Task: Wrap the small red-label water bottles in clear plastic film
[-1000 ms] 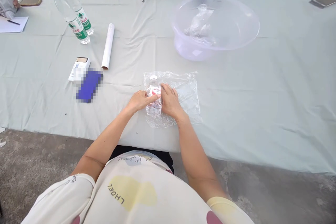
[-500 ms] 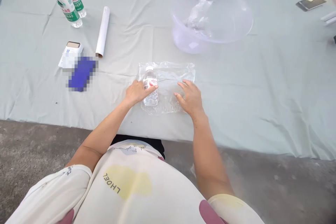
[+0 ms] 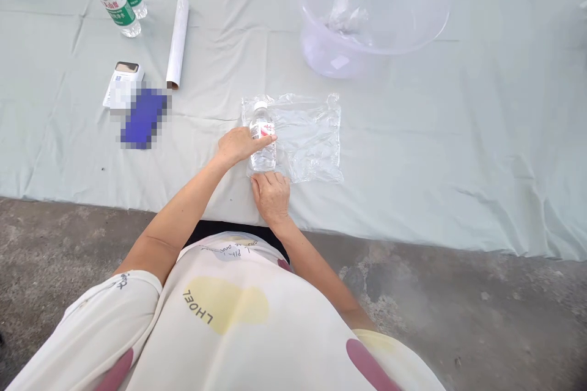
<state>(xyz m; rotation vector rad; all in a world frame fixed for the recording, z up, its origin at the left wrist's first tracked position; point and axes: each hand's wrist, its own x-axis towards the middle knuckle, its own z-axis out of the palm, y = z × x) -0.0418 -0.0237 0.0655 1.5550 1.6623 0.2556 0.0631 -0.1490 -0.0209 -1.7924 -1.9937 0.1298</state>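
A small clear water bottle (image 3: pixel 263 157) with a white cap and a red-and-white label lies on the left part of a sheet of clear plastic film (image 3: pixel 312 140). My left hand (image 3: pixel 238 145) grips the bottle from its left side, thumb laid across the label; its other fingers are partly hidden. Just below the bottle's base, my right hand (image 3: pixel 271 195) has its fingers curled closed on the near edge of the film. The fingertips of that hand are turned away from view.
A translucent basin (image 3: pixel 321 55) holding a crumpled clear bag (image 3: pixel 351 3) stands at the back. To the left are a roll of film (image 3: pixel 178 43), two green-labelled bottles (image 3: pixel 120 6), a white device (image 3: pixel 121 88) and a blurred blue item (image 3: pixel 144 119). The cloth-covered table (image 3: pixel 435 153) ends close to my body.
My right hand has moved left and toward me, from open over the film's right side to closed at its near edge below the bottle. My left hand stays on the bottle. The view has tilted down.
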